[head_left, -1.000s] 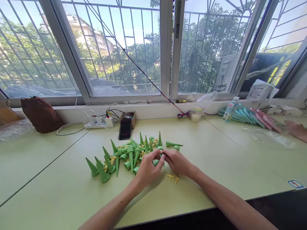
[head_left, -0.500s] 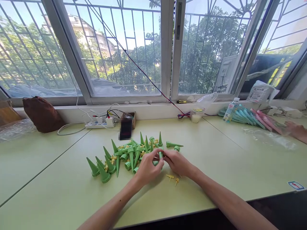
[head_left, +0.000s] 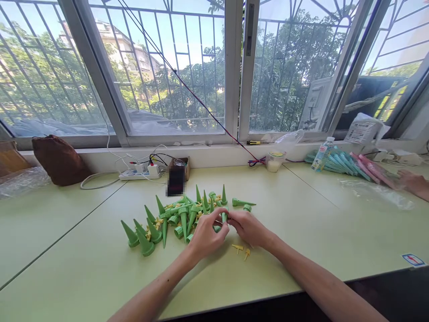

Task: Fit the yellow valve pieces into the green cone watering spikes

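Between the thumb and fingers of my left hand (head_left: 206,235) is a green plastic spike (head_left: 225,217), held up over the table. My right hand (head_left: 248,227) is closed in a pinch against its right side; whatever lies between those fingertips is hidden. Left of and behind my hands spreads a pile of green cone-shaped spikes (head_left: 183,221) with ribbed caps, mixed with small yellow T-shaped fittings. Several cones (head_left: 146,245) stand point up at the pile's left. Two loose yellow fittings (head_left: 237,247) lie just below my right hand. Another spike (head_left: 243,202) lies on its side behind it.
Behind the pile are a small cardboard box (head_left: 187,169) and a power strip (head_left: 139,173) with cables. A brown bag (head_left: 59,160) sits at left. Toward the right are a plastic cup (head_left: 275,162), a bottle (head_left: 322,154), teal and pink packets (head_left: 348,162), and another person's hand (head_left: 413,182).
Almost nothing differs. My two hands stay together at the same green spike, with only a very slight shift of the right fingers.
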`<action>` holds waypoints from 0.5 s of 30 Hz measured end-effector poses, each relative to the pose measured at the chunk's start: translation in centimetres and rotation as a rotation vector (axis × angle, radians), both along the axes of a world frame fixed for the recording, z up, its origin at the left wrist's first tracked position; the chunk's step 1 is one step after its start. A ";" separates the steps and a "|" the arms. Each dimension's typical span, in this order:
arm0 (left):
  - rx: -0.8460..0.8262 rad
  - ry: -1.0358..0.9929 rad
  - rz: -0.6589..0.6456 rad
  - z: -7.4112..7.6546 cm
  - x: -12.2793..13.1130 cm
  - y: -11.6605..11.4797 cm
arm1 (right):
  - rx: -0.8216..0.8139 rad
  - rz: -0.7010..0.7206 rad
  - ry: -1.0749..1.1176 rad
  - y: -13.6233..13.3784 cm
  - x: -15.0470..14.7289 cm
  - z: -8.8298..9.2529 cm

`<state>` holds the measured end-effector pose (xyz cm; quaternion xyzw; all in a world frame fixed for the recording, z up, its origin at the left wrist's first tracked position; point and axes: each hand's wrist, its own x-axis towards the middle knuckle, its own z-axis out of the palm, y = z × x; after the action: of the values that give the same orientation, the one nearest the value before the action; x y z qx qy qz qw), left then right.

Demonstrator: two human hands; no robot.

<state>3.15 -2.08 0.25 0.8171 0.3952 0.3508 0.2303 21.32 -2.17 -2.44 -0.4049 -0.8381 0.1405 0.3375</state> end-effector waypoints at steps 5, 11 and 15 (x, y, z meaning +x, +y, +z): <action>0.015 -0.008 -0.032 -0.2 0.0 0.0 | -0.011 0.016 0.029 -0.1 0.1 0.3; 0.017 0.002 -0.059 -0.4 0.0 0.2 | 0.003 0.001 0.032 -0.1 0.1 0.4; 0.023 0.020 -0.067 -0.5 0.0 0.2 | 0.006 -0.024 0.026 0.0 0.0 0.3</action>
<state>3.15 -1.88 -0.21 0.8360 0.3659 0.3392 0.2283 21.35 -2.19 -2.16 -0.4123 -0.8291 0.1392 0.3512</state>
